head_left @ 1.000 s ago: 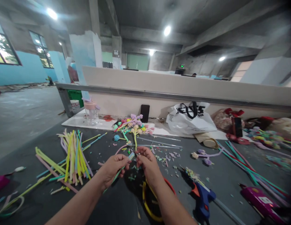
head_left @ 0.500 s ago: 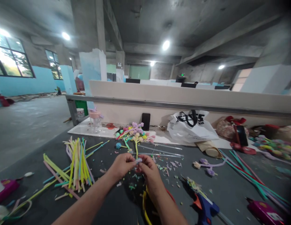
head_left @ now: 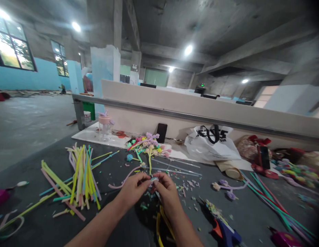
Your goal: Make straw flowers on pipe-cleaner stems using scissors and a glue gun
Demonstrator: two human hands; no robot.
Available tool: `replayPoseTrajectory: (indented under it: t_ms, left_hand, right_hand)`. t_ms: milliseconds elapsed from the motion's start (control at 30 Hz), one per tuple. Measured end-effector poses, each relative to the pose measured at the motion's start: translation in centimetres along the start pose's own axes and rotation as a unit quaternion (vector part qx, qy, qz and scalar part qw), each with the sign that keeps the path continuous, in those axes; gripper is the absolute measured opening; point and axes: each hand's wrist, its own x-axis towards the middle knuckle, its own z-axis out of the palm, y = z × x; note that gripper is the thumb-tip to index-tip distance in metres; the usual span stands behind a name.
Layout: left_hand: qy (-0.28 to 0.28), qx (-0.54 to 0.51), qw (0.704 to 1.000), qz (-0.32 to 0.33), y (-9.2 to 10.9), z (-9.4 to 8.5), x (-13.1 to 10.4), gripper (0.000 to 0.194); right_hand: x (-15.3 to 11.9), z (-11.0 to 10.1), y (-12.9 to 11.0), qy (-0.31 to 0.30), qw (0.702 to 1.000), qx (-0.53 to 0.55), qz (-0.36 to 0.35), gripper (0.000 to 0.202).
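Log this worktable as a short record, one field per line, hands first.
left hand: pinching a small pale piece
right hand: fingertips at the same piece
left side: loose pile of pastel sticks
beyond hands: fuzzy craft flowers, clear rods
right side: blue glue gun, partly out of view
back: pink-lidded cup, upright black phone, white bag

Single head-worn camera looked from person's eye level, forward and down over dark table (head_left: 118, 226). Forearms (head_left: 105, 218) entered from bottom edge, nearest lens; left hand (head_left: 136, 188) and right hand (head_left: 166, 190) sat close, below centre. Pale partition (head_left: 200, 103) crossed mid-view beyond table. Concrete ceiling (head_left: 226, 24) filled top, windows (head_left: 14, 49) far left. Wide coverage; view tilted, partition sloping down rightward. Upper right corner darkened.
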Motion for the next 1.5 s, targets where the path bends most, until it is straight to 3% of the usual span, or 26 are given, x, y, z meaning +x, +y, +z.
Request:
replayPoseTrajectory:
  t_ms: [133,533,633,867,1067,1200,1367,1500]
  left_hand:
    - [-0.078,-0.084,0.986,-0.124,0.1,-0.8,0.1,0.035]
    - [-0.179,-0.183,0.948,-0.187,0.0,-0.5,-0.4,0.036]
    - [-0.168,-0.206,0.944,-0.198,0.0,-0.5,-0.4,0.036]
    - [-0.075,-0.112,0.985,-0.107,0.3,-2.1,0.3,0.032]
    - [-0.089,-0.255,0.950,-0.157,-0.2,-2.7,0.1,0.033]
    - [-0.093,-0.313,0.933,-0.150,-0.8,-3.0,0.1,0.030]
    - [-0.081,-0.371,0.915,-0.138,-2.0,-4.0,0.6,0.027]
    - [-0.072,-0.410,0.900,-0.129,-2.9,-4.7,0.7,0.025]
  right_hand:
    - [0.0,-0.2,-0.1,-0.016,1.000,-0.004,0.011,0.015]
    - [-0.4,0.1,-0.6,-0.041,0.998,0.035,0.024,0.019]
    - [-0.3,0.3,-0.6,-0.015,0.998,0.057,0.020,0.026]
    - [0.3,-0.1,-0.2,0.046,0.996,0.069,0.007,0.030]
    - [0.4,0.1,0.5,0.069,0.997,0.041,-0.011,0.030]
    - [0.3,0.6,0.4,0.121,0.991,0.025,-0.043,0.029]
    - [0.8,1.4,-1.7,0.210,0.972,0.044,-0.098,0.029]
    - [0.5,1.9,-5.9,0.233,0.963,0.080,-0.107,0.030]
